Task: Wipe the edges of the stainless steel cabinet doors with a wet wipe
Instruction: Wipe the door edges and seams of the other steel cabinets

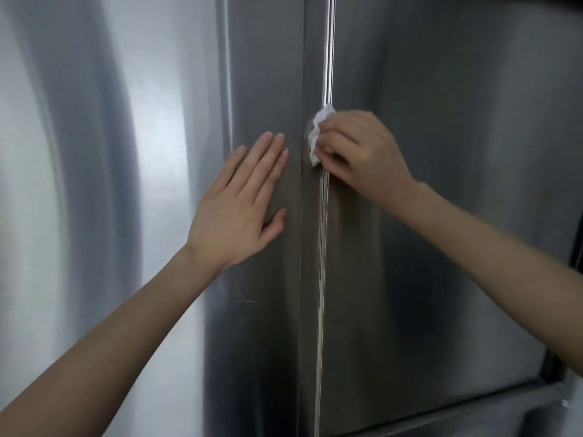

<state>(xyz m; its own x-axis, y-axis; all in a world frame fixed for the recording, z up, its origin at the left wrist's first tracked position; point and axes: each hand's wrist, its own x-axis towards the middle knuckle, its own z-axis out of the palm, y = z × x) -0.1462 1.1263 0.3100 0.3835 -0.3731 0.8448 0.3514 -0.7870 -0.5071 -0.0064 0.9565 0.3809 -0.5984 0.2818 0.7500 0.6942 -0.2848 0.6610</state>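
Two brushed stainless steel cabinet doors fill the view: a left door (110,184) and a right door (457,216), meeting at a vertical edge (322,279) in the middle. My right hand (362,152) pinches a crumpled white wet wipe (317,134) and holds it against that edge at mid height. My left hand (243,203) lies flat with straight fingers on the steel strip just left of the edge, a little lower than the wipe.
The right door's bottom edge (441,402) runs across the lower right, with another steel panel (504,421) below it. A dark gap (577,247) shows at the far right side of the door.
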